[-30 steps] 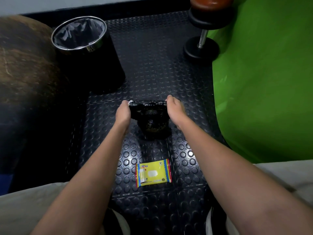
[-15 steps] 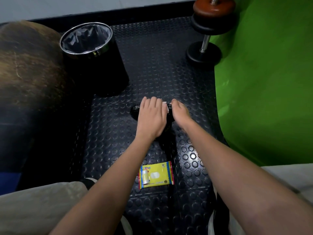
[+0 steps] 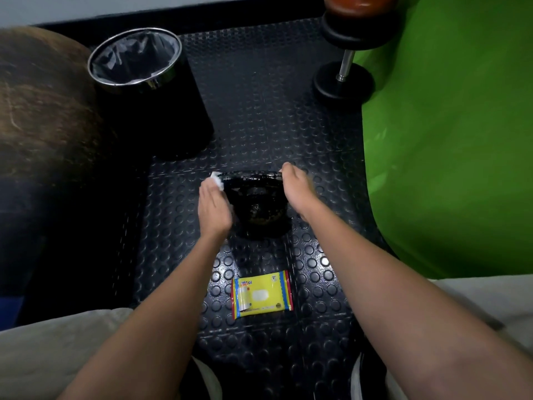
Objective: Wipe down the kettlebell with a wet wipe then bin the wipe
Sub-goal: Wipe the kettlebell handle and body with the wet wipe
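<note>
While the yellow wipe pack point(image 3: 262, 294) is lying closest to the person on the studded floor mat point(image 3: 259, 111), the real action is happening just past it at the black kettlebell point(image 3: 257, 202). The left hand point(image 3: 214, 207) is pressing a white wet wipe point(image 3: 217, 180) against the left end of the handle, grip closing on the wipe as far as I can see. The right hand point(image 3: 297, 191) is steadying the handle's right end, fingers curling over it. So I'd say we're mid-wipe and the binning isn't happening yet. Next move probably needs the wipe working over the handle and the ball below. The lined bin point(image 3: 135, 57) is waiting farther back on the left, well apart from the kettlebell, so it'll take a proper reach.
</note>
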